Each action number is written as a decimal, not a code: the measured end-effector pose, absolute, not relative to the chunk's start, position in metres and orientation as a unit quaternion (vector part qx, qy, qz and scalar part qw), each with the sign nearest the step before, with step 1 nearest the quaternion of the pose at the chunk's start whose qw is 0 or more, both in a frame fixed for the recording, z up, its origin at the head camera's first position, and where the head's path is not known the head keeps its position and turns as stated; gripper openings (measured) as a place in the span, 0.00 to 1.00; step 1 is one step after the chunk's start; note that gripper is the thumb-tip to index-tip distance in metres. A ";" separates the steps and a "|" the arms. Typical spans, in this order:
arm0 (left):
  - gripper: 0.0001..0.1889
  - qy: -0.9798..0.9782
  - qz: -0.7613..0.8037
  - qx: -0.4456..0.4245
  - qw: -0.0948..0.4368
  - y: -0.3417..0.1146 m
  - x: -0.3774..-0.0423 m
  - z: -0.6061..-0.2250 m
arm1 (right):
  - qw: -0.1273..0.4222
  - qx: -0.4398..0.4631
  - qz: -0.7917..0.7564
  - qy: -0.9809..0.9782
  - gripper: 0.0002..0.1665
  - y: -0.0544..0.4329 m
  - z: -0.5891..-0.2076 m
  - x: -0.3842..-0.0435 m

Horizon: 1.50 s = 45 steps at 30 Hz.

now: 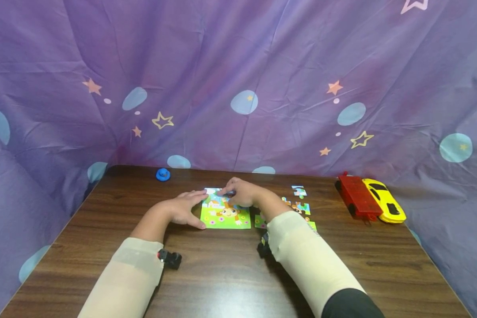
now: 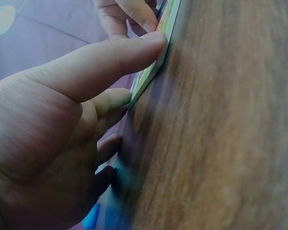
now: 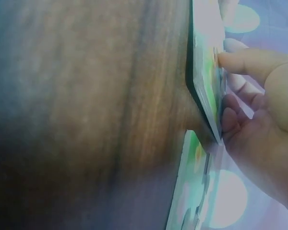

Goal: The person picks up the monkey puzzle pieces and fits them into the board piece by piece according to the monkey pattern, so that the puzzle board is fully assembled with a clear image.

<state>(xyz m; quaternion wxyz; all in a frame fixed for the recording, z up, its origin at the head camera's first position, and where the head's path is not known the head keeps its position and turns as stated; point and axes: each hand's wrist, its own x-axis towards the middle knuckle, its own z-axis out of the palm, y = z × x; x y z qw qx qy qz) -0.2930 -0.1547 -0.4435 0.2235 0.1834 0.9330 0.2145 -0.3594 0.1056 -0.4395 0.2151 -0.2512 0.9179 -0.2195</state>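
Note:
A jigsaw puzzle (image 1: 226, 221) with a cartoon monkey on green ground lies on the table in the head view. My left hand (image 1: 182, 209) is at its left side, thumb and fingers spread. In the left wrist view the left thumb (image 2: 139, 51) lies along the puzzle's edge. Over the upper part of the puzzle reaches my right hand (image 1: 242, 193), its index finger stretched left. The right thumb (image 3: 235, 61) touches the puzzle's face in the right wrist view, with the other fingers bent behind it. What lies under these fingers is partly hidden.
Right of the puzzle lie several loose puzzle pieces (image 1: 303, 208), partly behind the right forearm. A red toy trailer (image 1: 359, 197) and a yellow toy car (image 1: 385, 201) stand at the right. A small blue toy (image 1: 163, 174) sits at the back left, near the purple curtain (image 1: 206, 88).

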 end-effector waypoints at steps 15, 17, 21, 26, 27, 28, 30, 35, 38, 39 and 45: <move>0.58 0.934 0.209 0.189 0.218 -0.158 -0.296 -0.443 | 0.193 -0.242 -0.253 0.917 0.24 0.100 -0.439 -0.363; 0.58 0.934 0.210 0.189 0.218 -0.159 -0.295 -0.442 | 0.189 -0.242 -0.254 0.917 0.23 0.100 -0.439 -0.364; 0.58 0.933 0.212 0.189 0.221 -0.159 -0.296 -0.442 | 0.181 -0.243 -0.245 0.921 0.23 0.099 -0.440 -0.366; 0.57 0.932 0.213 0.194 0.222 -0.159 -0.296 -0.441 | 0.165 -0.237 -0.238 0.927 0.25 0.100 -0.442 -0.368; 0.57 0.931 0.213 0.196 0.221 -0.159 -0.296 -0.442 | 0.161 -0.233 -0.242 0.928 0.25 0.101 -0.443 -0.369; 0.57 0.931 0.213 0.198 0.220 -0.159 -0.296 -0.442 | 0.157 -0.230 -0.249 0.928 0.26 0.102 -0.443 -0.368; 0.57 0.931 0.213 0.202 0.217 -0.159 -0.296 -0.443 | 0.148 -0.221 -0.274 0.924 0.26 0.107 -0.443 -0.368; 0.57 0.932 0.210 0.210 0.208 -0.157 -0.295 -0.444 | 0.113 -0.198 -0.375 0.899 0.25 0.130 -0.434 -0.364; 0.57 0.932 0.209 0.208 0.209 -0.157 -0.294 -0.444 | 0.083 -0.192 -0.405 0.890 0.24 0.151 -0.426 -0.362; 0.57 0.933 0.209 0.206 0.209 -0.157 -0.294 -0.444 | 0.075 -0.189 -0.408 0.890 0.24 0.160 -0.423 -0.361; 0.57 0.933 0.211 0.200 0.212 -0.156 -0.293 -0.443 | 0.040 -0.170 -0.389 0.905 0.25 0.216 -0.415 -0.357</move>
